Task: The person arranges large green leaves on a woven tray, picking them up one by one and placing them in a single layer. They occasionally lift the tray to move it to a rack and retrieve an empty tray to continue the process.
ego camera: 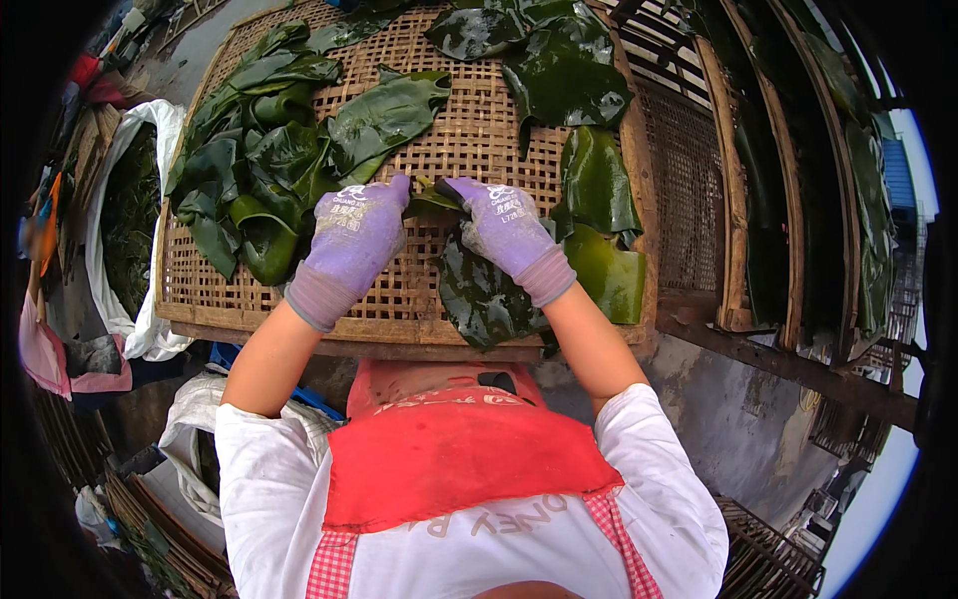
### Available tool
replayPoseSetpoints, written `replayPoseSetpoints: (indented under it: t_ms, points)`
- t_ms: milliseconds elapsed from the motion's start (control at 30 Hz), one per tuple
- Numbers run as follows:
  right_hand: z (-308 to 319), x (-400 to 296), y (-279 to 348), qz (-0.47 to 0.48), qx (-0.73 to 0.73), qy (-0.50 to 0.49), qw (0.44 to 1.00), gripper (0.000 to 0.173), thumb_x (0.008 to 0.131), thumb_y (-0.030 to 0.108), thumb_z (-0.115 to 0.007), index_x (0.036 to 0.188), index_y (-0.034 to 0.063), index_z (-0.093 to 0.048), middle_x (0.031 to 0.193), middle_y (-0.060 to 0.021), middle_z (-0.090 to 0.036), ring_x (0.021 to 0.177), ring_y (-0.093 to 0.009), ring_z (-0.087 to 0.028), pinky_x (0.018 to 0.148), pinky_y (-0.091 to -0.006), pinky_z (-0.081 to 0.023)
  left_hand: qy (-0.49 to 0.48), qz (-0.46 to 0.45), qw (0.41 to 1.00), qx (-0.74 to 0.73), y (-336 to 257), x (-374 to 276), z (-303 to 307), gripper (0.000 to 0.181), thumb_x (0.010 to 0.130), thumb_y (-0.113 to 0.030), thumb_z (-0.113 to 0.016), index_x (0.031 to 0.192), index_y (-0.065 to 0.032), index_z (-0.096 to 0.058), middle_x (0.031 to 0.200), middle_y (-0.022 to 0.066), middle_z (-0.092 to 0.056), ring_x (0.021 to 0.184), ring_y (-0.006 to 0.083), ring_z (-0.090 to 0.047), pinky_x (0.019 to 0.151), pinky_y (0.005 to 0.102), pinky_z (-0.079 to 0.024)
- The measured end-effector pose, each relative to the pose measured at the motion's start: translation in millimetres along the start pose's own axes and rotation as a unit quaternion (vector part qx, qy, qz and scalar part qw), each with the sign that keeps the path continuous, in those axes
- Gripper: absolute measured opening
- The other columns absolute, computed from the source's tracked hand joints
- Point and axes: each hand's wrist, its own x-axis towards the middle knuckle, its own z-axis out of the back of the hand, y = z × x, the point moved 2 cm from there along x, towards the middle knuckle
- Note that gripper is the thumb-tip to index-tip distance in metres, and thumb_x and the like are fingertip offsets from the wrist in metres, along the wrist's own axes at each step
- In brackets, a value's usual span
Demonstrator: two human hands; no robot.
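My left hand [358, 232] and my right hand [503, 221] wear purple work gloves with greyish dirt on them. Between them is a small piece of green kelp [430, 203], pinched at its two ends over a woven bamboo rack [479, 120]. A dark object [452, 192] shows at my right thumb and forefinger; I cannot tell what it is. Left of my left hand lies a heap of folded kelp [273, 150], with a broad blade [389, 112] reaching towards the middle. Below my right hand, a dark kelp sheet [483, 292] lies partly under the wrist.
Flattened kelp sheets [565, 71] line the rack's right side, with lighter ones [605, 273] nearer me. Wooden-framed racks [786, 187] with kelp stand at the right. At the left, a white sack [166, 120] contains dark green kelp. Another white sack [183, 427] stands below.
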Motion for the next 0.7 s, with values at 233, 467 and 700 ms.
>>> replayPoseSetpoints:
  t_ms: [233,467,700]
  points:
    - [71.6,-10.0,-38.5,0.005,-0.155,-0.255,0.955,0.060,0.067,-0.001,-0.063,0.124,0.0184,-0.057,0.129,-0.0113,-0.054,0.116,-0.034,-0.052,0.094,-0.0394,-0.046,-0.269,-0.292,0.854,-0.337,-61.9,63.2,-42.4,0.031,0.087,-0.010,-0.052,0.117,-0.0060,-0.052,0.111,0.0083,-0.059,0.096,0.0225,-0.056,0.087,0.0353,-0.043]
    - [17.6,-21.2,-85.6,-0.051,-0.079,0.024,0.995,0.056,0.082,0.004,-0.050,0.135,0.0181,-0.044,0.144,-0.0094,-0.038,0.132,-0.033,-0.034,0.112,-0.0422,-0.025,-0.073,-0.402,0.912,0.034,-61.8,117.3,-156.5,0.036,0.087,-0.019,-0.046,0.122,-0.0148,-0.052,0.120,0.0040,-0.054,0.111,0.0200,-0.047,0.103,0.0402,-0.029]
    - [15.7,-14.5,-85.5,-0.061,-0.016,0.053,0.997,0.052,0.075,0.005,-0.063,0.126,0.0121,-0.054,0.134,-0.0141,-0.049,0.125,-0.035,-0.044,0.106,-0.0380,-0.035,-0.200,-0.025,0.964,-0.176,33.5,92.6,-54.2,0.061,0.082,-0.026,-0.064,0.133,-0.0037,-0.040,0.131,0.0245,-0.047,0.121,0.0391,-0.045,0.101,0.0380,-0.039]
